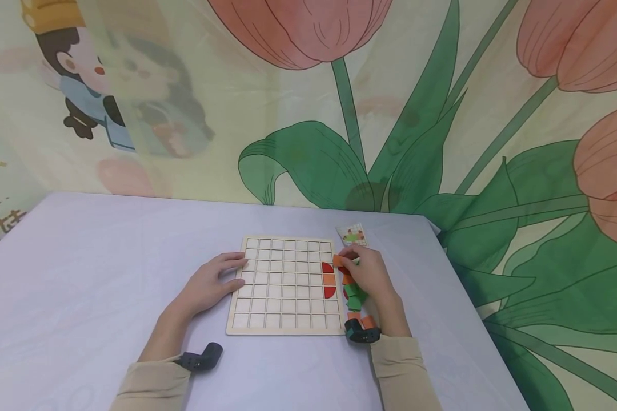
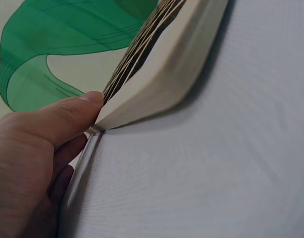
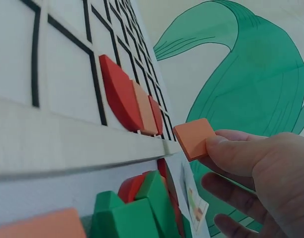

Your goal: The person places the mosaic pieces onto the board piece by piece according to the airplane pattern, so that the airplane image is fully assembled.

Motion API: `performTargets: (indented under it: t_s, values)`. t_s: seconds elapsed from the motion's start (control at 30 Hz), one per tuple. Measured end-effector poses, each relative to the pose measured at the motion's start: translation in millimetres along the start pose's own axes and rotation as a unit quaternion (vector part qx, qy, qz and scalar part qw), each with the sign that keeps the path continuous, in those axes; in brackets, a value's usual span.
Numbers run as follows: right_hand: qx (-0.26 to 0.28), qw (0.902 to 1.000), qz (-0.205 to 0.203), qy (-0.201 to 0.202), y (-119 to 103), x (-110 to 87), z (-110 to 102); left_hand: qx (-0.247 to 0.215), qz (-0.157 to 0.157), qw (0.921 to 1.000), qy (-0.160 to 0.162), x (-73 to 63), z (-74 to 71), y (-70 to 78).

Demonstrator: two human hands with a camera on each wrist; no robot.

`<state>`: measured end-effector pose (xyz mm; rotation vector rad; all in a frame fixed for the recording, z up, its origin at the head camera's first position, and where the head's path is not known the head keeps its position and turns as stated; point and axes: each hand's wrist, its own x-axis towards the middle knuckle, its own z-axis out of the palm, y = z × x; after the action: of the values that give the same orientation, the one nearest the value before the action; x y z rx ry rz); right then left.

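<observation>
A square wooden grid board (image 1: 283, 331) lies on the table. In its right part sit two red rounded pieces (image 1: 330, 292) with an orange square tile (image 1: 329, 279) between them. My left hand (image 1: 208, 286) rests against the board's left edge, thumb and fingers spread apart; the left wrist view shows the thumb (image 2: 75, 111) touching the edge. Just off the board's right side, my right hand (image 1: 369, 273) pinches another orange square tile (image 3: 194, 138) between thumb and finger, above loose pieces. The other fingers of that hand are loosely bent.
Loose green pieces (image 1: 355, 301), with red and orange ones, lie in a heap along the board's right edge, partly hidden by my right hand and wrist camera. A small patterned card (image 1: 355, 234) lies behind them. A printed curtain (image 1: 308, 171) hangs behind the table.
</observation>
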<state>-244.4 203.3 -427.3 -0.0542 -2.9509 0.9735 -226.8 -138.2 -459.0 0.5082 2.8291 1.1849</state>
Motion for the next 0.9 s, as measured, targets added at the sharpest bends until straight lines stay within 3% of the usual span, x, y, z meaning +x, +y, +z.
performTargets:
  t_s: [0.27, 0.7, 0.9]
  values:
    - [0.017, 0.9997, 0.012, 0.014, -4.0, -7.2, -7.6, -0.003, 0.002, 1.0000, 0.003, -0.6, -0.2, 0.0]
    - [0.064, 0.9914, -0.103, 0.051, -32.6, -22.8, -20.8, 0.003, -0.003, 1.0000, -0.003, 1.2, 0.7, -0.3]
    - [0.070, 0.9887, -0.124, 0.046, -50.0, -34.7, -27.5, 0.000, -0.003, 1.0000, 0.000, 0.9, 0.0, -0.4]
